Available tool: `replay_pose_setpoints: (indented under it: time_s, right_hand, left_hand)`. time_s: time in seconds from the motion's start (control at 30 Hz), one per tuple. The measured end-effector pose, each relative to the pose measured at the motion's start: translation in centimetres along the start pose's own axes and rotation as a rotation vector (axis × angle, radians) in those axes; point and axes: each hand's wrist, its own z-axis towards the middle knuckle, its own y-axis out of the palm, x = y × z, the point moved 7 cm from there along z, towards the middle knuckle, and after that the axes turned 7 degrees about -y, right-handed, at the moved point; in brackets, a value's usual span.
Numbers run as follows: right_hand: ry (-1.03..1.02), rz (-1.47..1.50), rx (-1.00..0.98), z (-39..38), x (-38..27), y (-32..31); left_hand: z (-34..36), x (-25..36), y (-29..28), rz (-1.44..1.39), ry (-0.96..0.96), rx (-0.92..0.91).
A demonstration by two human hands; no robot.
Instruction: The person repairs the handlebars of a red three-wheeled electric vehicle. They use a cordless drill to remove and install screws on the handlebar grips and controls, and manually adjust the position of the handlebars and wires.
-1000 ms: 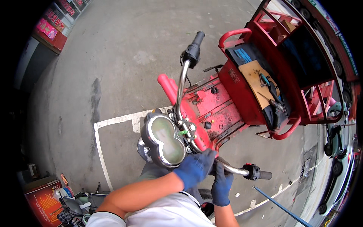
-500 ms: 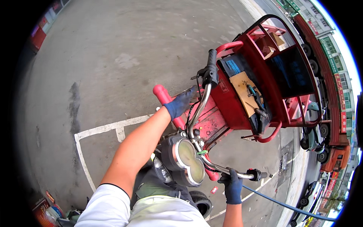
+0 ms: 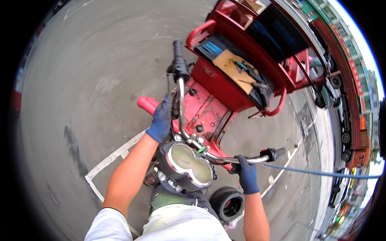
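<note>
Before me are the chrome handlebar (image 3: 181, 110) and twin round gauges (image 3: 189, 162) of a red cargo tricycle (image 3: 219, 86). My right hand (image 3: 247, 176), in a dark blue glove, is closed round the bar's right side, inward of the black right grip (image 3: 280, 152). My left hand (image 3: 161, 122), gloved alike, is beside the bar's left side, below the black left grip (image 3: 177, 50), next to dark cables and a dark part. Its fingers are mostly hidden, so its hold cannot be made out. A red front tube (image 3: 147, 104) passes behind it.
On the tricycle's seat lies a cardboard sheet (image 3: 227, 64) with a teal-and-black tool (image 3: 243, 66). Two black tyres (image 3: 229, 204) are on the ground near my legs. A blue hose or cord (image 3: 321, 172) runs off to the right. Parked vehicles line the far right.
The handlebar and tricycle now appear further left and higher in view. My left hand has come closer to the bar. My right hand stays on it, and more of the tyres shows.
</note>
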Motion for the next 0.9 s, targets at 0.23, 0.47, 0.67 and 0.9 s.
replay_pose_setpoints:
  time_s: [0.23,0.47,0.67,0.9]
  right_hand:
    - [0.027,-0.081,-0.001,-1.9,1.3,-0.2]
    - [0.133,0.474,-0.323,-4.2,3.5,5.1]
    - [-0.187,0.516,-0.285,-1.8,2.1,6.1]
    - [-0.077,0.054,-0.155,-3.0,4.8,4.6]
  left_hand:
    - [-5.5,2.3,0.8,0.896,0.089,-0.197]
    - [-5.3,0.5,2.2,0.844,-0.419,-0.474]
    - [-5.0,-0.4,5.1,0.832,-0.33,-0.539]
    - [-4.6,-2.0,2.9,1.073,-0.355,-0.489]
